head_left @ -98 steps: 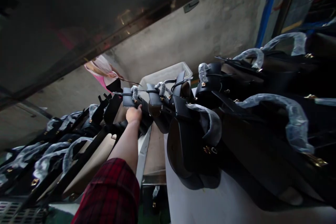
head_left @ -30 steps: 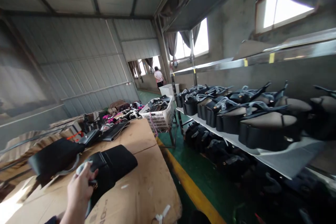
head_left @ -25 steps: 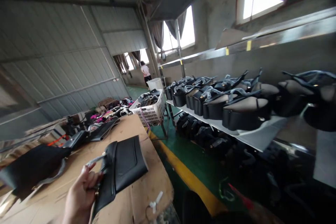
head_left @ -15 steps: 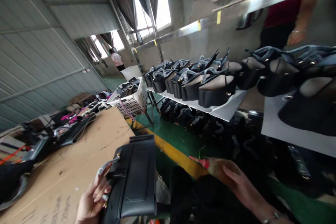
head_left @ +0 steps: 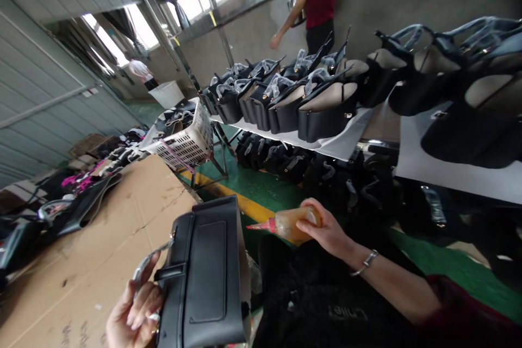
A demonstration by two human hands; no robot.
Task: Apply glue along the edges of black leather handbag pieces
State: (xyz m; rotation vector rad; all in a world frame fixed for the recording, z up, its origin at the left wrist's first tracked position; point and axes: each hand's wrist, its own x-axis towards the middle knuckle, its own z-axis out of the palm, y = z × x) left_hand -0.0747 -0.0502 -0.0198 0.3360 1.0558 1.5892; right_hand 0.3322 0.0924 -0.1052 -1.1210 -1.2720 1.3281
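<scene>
My left hand [head_left: 141, 304] is closed around the plastic-wrapped handle of a black handbag [head_left: 207, 272], which it holds over the near edge of the cardboard-covered table. The bag's smooth panel with a stitched rectangle faces up. In my right hand [head_left: 326, 228] is a glue bottle [head_left: 291, 224] of amber colour with a red pointed nozzle. It lies level, its tip pointing left toward the bag's right edge, a short gap away. Fingers and thumb wrap the bottle's rear end.
Cardboard [head_left: 110, 228] covers the table at left, with dark leather pieces [head_left: 89, 201] on it. A white crate [head_left: 191, 138] stands beyond. Rows of black handbags [head_left: 326, 111] fill the rack at right, with more black bags [head_left: 281, 160] below. A person [head_left: 322, 0] is behind the rack.
My right hand has brought the glue bottle left and up, closer to the handbag. The view has shifted to the right. Behind the rack the person appears farther left.
</scene>
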